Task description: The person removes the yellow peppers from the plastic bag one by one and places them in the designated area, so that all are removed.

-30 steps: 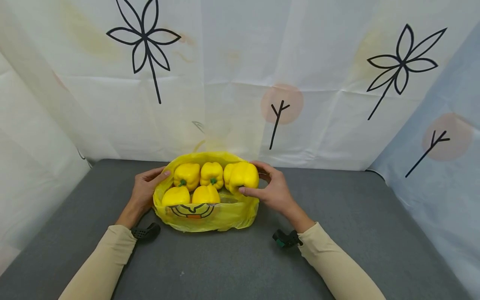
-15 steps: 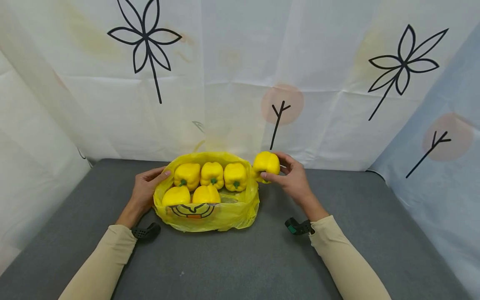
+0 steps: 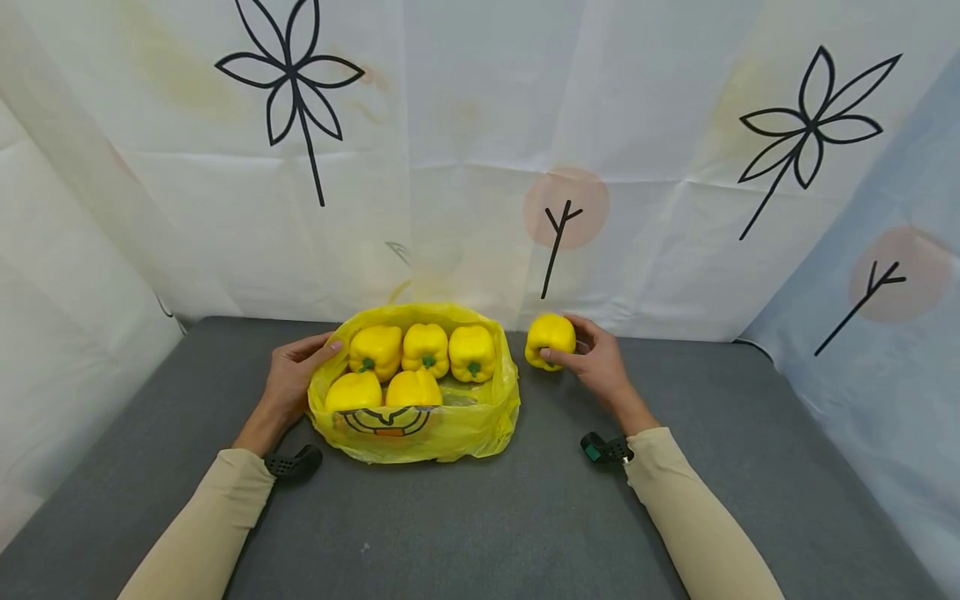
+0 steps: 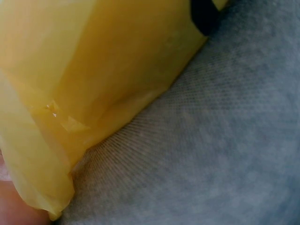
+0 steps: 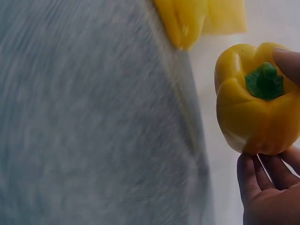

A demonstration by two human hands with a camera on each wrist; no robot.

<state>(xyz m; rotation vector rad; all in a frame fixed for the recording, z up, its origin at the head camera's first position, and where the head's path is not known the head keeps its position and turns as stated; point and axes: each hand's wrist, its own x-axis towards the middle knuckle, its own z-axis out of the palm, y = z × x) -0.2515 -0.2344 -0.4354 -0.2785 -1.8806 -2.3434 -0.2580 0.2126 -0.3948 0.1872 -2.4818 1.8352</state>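
Observation:
In the head view a yellow plastic bag (image 3: 457, 433) lies on its base with its mouth wide. Inside sit several yellow bell peppers (image 3: 472, 354) with green stems. My left hand (image 3: 288, 379) pinches the bag's left rim, thumb over the edge; the left wrist view has mostly bag film (image 4: 117, 61) and a bit of skin. To the right of the bag, my right hand (image 3: 603, 371) holds one yellow bell pepper (image 3: 551, 340) between thumb and fingers. Its green stem (image 5: 266, 82) faces the right wrist camera. Whether this pepper touches the table I cannot tell.
Both hands are over a dark grey table (image 3: 450, 533). A pale fabric wall (image 3: 465, 100) with printed leaves rises right behind its back edge, and more fabric closes in at both sides. Black straps with small devices sit on both wrists.
My right hand has carried one bell pepper rightward out of the bag, over its right rim, then slightly lower beside it. The left hand has stayed at the bag's rim.

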